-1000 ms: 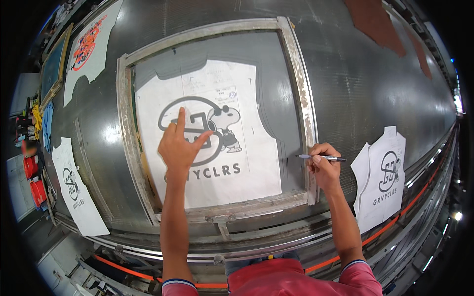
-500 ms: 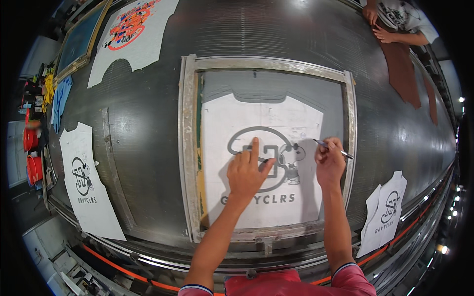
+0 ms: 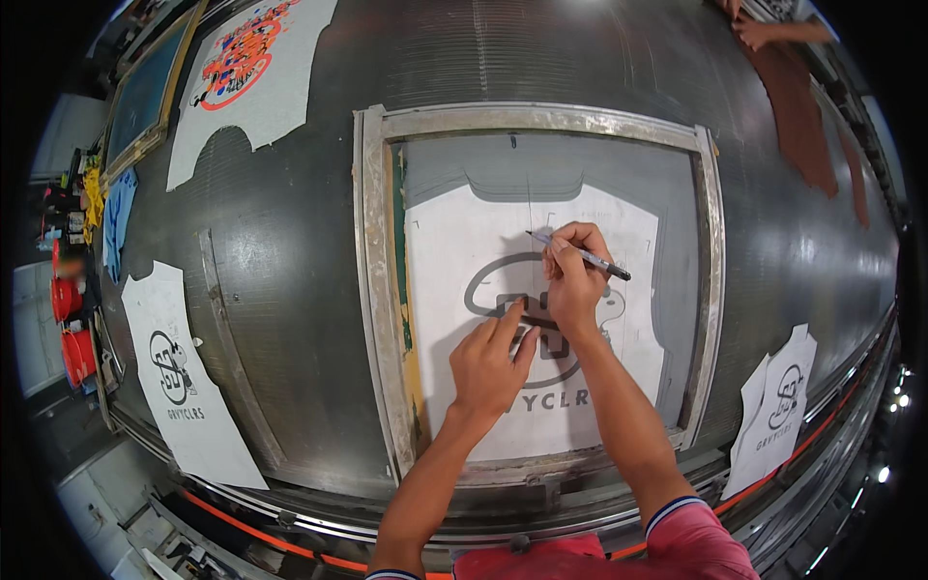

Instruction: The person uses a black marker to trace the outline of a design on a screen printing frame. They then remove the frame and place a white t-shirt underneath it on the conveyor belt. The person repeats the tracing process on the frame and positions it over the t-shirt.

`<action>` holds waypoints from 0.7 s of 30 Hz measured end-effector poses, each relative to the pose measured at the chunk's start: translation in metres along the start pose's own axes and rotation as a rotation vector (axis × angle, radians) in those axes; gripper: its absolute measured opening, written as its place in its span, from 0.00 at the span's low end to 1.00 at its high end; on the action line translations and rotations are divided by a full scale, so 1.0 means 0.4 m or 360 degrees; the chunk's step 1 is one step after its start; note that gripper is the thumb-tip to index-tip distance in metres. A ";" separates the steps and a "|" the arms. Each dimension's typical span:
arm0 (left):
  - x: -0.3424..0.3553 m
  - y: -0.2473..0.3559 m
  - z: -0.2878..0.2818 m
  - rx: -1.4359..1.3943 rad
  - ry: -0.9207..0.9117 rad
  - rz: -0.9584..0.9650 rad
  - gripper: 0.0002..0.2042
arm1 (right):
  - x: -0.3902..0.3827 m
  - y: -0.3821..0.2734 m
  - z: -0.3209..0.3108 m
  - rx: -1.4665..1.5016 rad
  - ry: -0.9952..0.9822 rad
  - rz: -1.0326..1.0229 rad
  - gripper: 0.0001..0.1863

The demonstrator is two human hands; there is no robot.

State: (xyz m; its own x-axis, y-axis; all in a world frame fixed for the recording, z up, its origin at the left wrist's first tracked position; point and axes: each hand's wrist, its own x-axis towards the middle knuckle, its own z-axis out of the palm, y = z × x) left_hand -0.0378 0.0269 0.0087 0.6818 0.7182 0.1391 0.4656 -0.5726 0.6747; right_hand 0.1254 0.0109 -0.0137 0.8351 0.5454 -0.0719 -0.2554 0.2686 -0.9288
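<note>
Head view looks down on a long grey table [image 3: 290, 290] where a printing screen in a pale wooden frame [image 3: 373, 290] lies over a white shirt-shaped panel [image 3: 454, 290] bearing a dark round design. The right hand [image 3: 572, 280] is closed around a marker pen [image 3: 580, 254], its tip down on the mesh just above the design, beside a thin vertical line. The left hand [image 3: 491, 367] presses flat on the mesh below, fingers spread, forefinger reaching toward the design's middle. Judging by this, the marking seems under way (the line already runs down the centre), with more of the screen unmarked. Two more printed panels lie at the left [image 3: 184, 387] and at the right [image 3: 778, 406]; a colourful print [image 3: 251, 68] sits farther up.
</note>
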 end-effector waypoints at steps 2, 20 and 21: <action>-0.016 -0.003 -0.060 0.0085 -0.0152 0.0001 0.26 | -0.017 0.005 -0.001 -0.0090 0.0043 0.0013 0.02; -0.023 -0.098 -0.180 0.0741 -0.1019 0.0652 0.44 | 0.024 0.047 0.282 -0.0386 0.0613 -0.0094 0.06; -0.027 -0.107 -0.178 0.0681 -0.1012 0.0643 0.42 | 0.029 0.054 0.290 -0.0452 0.0647 -0.0110 0.06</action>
State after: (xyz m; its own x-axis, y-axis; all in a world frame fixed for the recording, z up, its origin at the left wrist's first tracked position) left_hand -0.1053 0.0717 0.0301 0.9674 0.1432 -0.2087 0.2048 -0.9276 0.3125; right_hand 0.0731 0.1150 0.0073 0.9821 0.1653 -0.0904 -0.0975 0.0356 -0.9946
